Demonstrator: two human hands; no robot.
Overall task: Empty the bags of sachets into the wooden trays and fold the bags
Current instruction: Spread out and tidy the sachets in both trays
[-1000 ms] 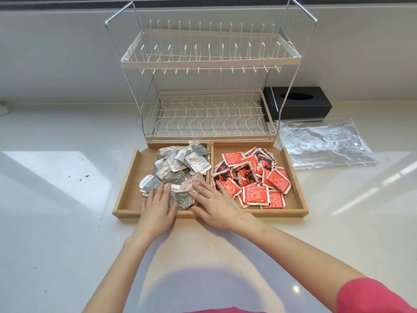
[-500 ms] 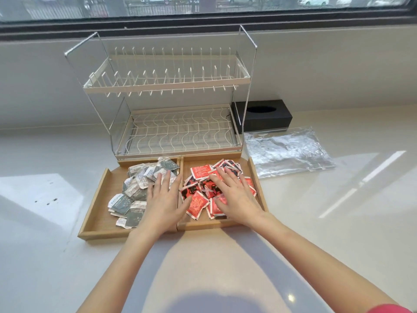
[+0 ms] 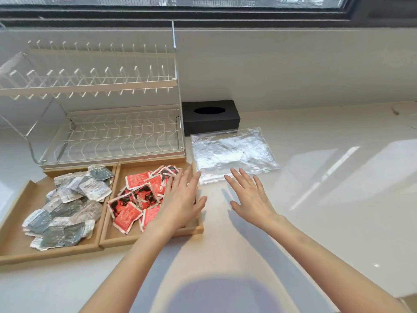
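Head view: pale glossy counter (image 3: 316, 222) under a window, seen from above.
Left hand (image 3: 182, 197): flat, fingers straight and spread, lower centre of the frame, over the right edge of the right tray; holds nothing.
Right hand (image 3: 250, 195): flat, fingers spread, just right of centre, fingertips at the near edge of the clear bags; holds nothing; whether they touch the plastic I cannot tell.
Clear bags (image 3: 234, 152): crinkled, shiny transparent plastic, lying flat, centre right, beside the right tray.
Left tray (image 3: 13, 242): shallow rectangular wood, lower left, holding grey sachets (image 3: 67, 199), square, crumpled foil.
Right tray (image 3: 119, 238): same wood, touching the left tray, holding red sachets (image 3: 137, 199), square with black print, heaped.
Dish rack (image 3: 101, 109): two-tier white wire, upper left, behind the trays.
Tissue box (image 3: 209, 116): matte black block with an oval slot, behind the bags.
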